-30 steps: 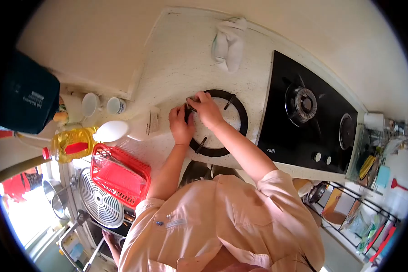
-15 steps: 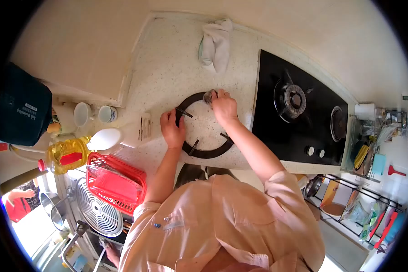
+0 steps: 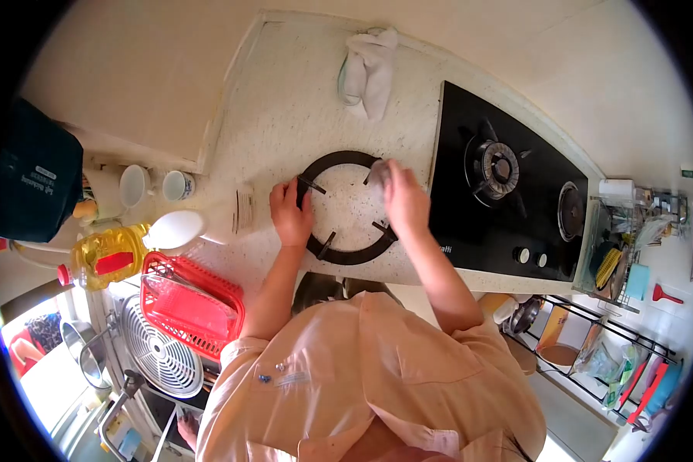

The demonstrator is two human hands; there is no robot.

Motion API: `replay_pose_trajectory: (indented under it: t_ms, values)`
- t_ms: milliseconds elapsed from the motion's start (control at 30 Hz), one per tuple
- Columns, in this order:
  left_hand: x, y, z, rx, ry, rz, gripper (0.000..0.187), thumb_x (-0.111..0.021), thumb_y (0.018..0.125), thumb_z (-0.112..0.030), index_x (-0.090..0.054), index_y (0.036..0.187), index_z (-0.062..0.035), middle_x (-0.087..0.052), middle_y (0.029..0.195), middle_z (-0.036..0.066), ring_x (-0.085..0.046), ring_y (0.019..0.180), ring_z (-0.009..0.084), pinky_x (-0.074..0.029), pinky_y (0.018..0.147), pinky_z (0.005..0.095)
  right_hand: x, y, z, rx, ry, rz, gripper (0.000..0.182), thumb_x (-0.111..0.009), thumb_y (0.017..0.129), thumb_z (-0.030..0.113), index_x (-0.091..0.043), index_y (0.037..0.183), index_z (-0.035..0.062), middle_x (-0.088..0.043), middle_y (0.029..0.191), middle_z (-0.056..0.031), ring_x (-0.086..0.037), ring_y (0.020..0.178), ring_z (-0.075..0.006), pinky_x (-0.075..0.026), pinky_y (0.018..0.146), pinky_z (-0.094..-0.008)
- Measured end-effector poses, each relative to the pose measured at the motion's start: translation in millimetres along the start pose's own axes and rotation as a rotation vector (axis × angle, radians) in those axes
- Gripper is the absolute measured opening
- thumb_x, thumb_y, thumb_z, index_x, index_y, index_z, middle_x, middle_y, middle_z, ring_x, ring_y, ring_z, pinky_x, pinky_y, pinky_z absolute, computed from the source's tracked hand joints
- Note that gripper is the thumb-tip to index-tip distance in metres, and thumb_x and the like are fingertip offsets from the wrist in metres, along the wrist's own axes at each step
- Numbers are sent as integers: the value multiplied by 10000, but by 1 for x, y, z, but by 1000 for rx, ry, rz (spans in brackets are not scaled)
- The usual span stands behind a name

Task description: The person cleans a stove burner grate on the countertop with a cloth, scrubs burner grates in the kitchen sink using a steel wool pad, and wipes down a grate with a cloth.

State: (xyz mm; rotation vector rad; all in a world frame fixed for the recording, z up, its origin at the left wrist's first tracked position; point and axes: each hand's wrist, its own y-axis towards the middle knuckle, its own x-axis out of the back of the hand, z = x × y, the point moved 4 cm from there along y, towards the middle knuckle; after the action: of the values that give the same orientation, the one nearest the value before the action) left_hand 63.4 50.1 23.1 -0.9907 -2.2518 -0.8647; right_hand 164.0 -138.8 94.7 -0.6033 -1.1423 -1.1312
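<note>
Pale counter [image 3: 285,100] spans the frame's centre; black ring [image 3: 339,159] lies flat on it. Left hand [image 3: 290,219] pinches the ring's left side, thumb toward the inner edge. Right hand [image 3: 408,206], blurred, holds a grey pad [image 3: 378,175] at the ring's upper right. White cloth [image 3: 371,73] at upper centre; black hob [image 3: 470,219] right of centre; red basket [image 3: 192,300] lower left.

Cream walls [image 3: 593,85] rose behind a pale, speckled counter [image 3: 285,92]. A window [image 3: 58,385] at lower left glowed bright white. A black rack [image 3: 622,331] stood at lower right.
</note>
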Motion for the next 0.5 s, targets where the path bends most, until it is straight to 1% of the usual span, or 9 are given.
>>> replay_pose_trajectory:
  t_ms: [67,167,200,267,367,467,500]
  values:
    - [1,0,-1,3,0,1,344,-635,767,-86,-576,1093,8,-529,991,141,-502,927,314,-433,802,380,-8,15,-29,-22,-8,-23,297,-528,829,119,-527,1123,75,-555,875,-171,-600,712,-340,-507,581,-402]
    - [1,3,-2,9,5,3,346,-639,763,-86,-577,1090,9,-529,985,140,-502,924,313,-432,799,380,-55,17,-42,-9,24,122,297,-541,834,142,-527,1112,41,-528,926,-201,-595,703,-360,-511,615,-396]
    - [1,3,-2,15,3,10,344,-640,762,-87,-577,1087,9,-528,984,140,-502,922,312,-433,798,380,-47,16,-24,-31,-36,149,317,-545,838,153,-517,1104,-17,-501,957,-225,-594,719,-366,-515,653,-398]
    - [0,3,-2,19,4,9,339,-641,762,-88,-579,1080,10,-528,982,141,-502,919,312,-434,796,381,-47,13,-18,53,-71,73,324,-532,840,116,-494,1082,-95,-509,909,-221,-603,747,-345,-527,652,-387]
    - [-1,1,-2,-2,14,-1,327,-640,764,-90,-582,1070,12,-527,979,143,-504,913,315,-435,792,383,-82,-1,-16,29,-320,56,290,-535,808,59,-508,1026,-131,-521,883,-218,-609,774,-316,-541,598,-374]
    - [1,3,-3,-20,22,-10,322,-639,766,-90,-583,1065,15,-527,978,147,-505,910,318,-436,790,384,-82,-16,-9,215,-340,165,247,-542,776,26,-527,948,-150,-537,870,-216,-618,723,-302,-539,521,-366]
    - [1,3,-2,-11,20,-3,322,-639,766,-90,-583,1065,15,-528,980,148,-506,913,319,-436,791,385,-83,-22,-14,265,-239,169,217,-566,755,39,-563,925,-97,-552,870,-198,-620,695,-296,-534,509,-370]
